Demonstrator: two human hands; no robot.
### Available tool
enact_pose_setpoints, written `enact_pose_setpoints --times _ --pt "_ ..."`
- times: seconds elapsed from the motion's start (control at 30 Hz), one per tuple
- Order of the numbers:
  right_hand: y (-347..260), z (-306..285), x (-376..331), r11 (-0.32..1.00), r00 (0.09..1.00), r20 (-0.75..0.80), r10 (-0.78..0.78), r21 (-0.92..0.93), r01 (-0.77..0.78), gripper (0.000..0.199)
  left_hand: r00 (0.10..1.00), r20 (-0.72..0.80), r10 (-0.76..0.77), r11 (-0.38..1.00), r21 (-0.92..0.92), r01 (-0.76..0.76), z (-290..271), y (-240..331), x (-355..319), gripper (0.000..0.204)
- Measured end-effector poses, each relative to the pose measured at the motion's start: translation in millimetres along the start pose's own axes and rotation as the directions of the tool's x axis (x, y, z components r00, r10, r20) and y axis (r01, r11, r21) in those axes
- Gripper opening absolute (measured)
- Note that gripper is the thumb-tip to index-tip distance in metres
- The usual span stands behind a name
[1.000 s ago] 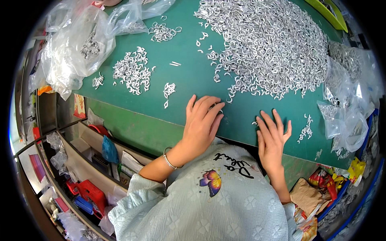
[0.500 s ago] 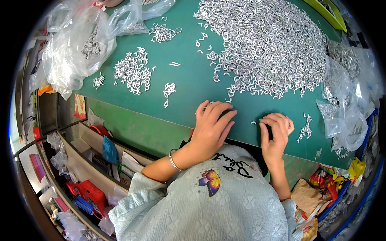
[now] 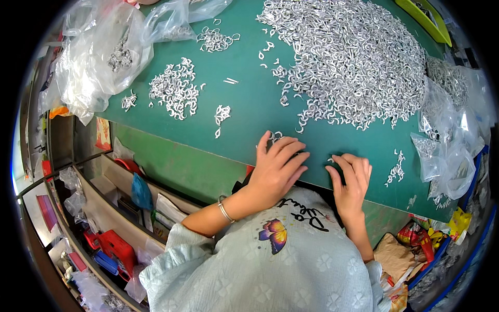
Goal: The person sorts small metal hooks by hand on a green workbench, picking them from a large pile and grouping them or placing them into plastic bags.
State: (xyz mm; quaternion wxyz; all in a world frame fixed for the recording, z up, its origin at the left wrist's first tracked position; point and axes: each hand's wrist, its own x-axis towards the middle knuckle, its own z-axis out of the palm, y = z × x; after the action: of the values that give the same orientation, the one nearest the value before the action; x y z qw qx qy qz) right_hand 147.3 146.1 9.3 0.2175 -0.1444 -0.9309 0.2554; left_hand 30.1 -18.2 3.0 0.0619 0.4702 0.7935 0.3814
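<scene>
I had the left hand point(image 3: 280, 169) palm-down by the near edge of the green table point(image 3: 244, 109), fingers loosely spread, with some little silver pieces point(image 3: 276, 137) right by its fingertips; couldn't tell if they touched. My right hand point(image 3: 352, 182) showed a narrow gap between thumb and index finger, with one small silver bit point(image 3: 330, 159) right at the index tip, contact unclear. A big silver heap point(image 3: 358, 67) sat beyond both, a smaller pile point(image 3: 175, 88) off left, and a clear plastic bag point(image 3: 452, 169) far right.

The curved pieces point(image 3: 358, 67) look silvery metal, the tabletop point(image 3: 239, 117) smooth, the bags point(image 3: 80, 78) glossy plastic (the shirt point(image 3: 234, 270), textured matt cloth).
</scene>
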Motion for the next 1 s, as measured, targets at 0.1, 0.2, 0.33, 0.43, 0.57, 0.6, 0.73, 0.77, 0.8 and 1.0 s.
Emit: enact_pose_setpoints --times 0.1,0.2,0.33,0.43,0.57,0.6,0.73,0.77,0.8,1.0 --pt "11 0 -5 0.999 0.999 0.033 0.013 -0.050 -0.011 0.019 1.000 0.011 0.014 1.000 0.021 -0.015 7 -4 3 0.027" --pt "25 -15 -7 0.979 0.996 -0.046 0.072 -0.188 -0.080 0.017 1.000 -0.024 -0.013 0.999 0.030 0.013 3 -12 -1 0.022" --pt "34 -33 -15 0.865 0.968 -0.120 0.220 -0.435 -0.251 0.020 0.994 -0.078 -0.080 0.996 0.041 0.084 -2 -18 -7 0.025" --pt "19 -18 8 0.962 0.990 -0.048 0.135 -0.233 -0.142 0.031 0.992 -0.064 -0.112 0.986 0.116 0.119 -5 -17 0 0.036" --pt "-14 19 55 0.994 0.964 0.249 -0.097 -0.027 0.107 0.057 0.992 -0.027 -0.120 0.980 0.158 0.123 -4 -16 10 0.046" --pt "-17 25 54 0.988 0.945 0.306 -0.112 -0.066 0.139 0.057 0.993 -0.020 -0.112 0.980 0.166 0.114 -3 -18 9 0.048" --pt "-20 22 41 0.971 0.862 0.496 -0.102 -0.139 0.195 0.058 0.995 -0.010 -0.100 0.984 0.149 0.101 -2 -23 7 0.048" --pt "-20 14 35 0.970 0.842 0.532 -0.089 -0.146 0.195 0.059 0.994 -0.013 -0.105 0.983 0.149 0.106 -2 -23 6 0.047" --pt "-19 6 30 0.969 0.821 0.565 -0.075 -0.153 0.194 0.059 0.994 -0.016 -0.109 0.983 0.148 0.110 -3 -22 6 0.046" --pt "-14 -9 9 0.987 0.805 0.593 -0.006 -0.125 0.099 0.068 0.990 -0.056 -0.128 0.991 0.043 0.130 -1 -22 4 0.044"
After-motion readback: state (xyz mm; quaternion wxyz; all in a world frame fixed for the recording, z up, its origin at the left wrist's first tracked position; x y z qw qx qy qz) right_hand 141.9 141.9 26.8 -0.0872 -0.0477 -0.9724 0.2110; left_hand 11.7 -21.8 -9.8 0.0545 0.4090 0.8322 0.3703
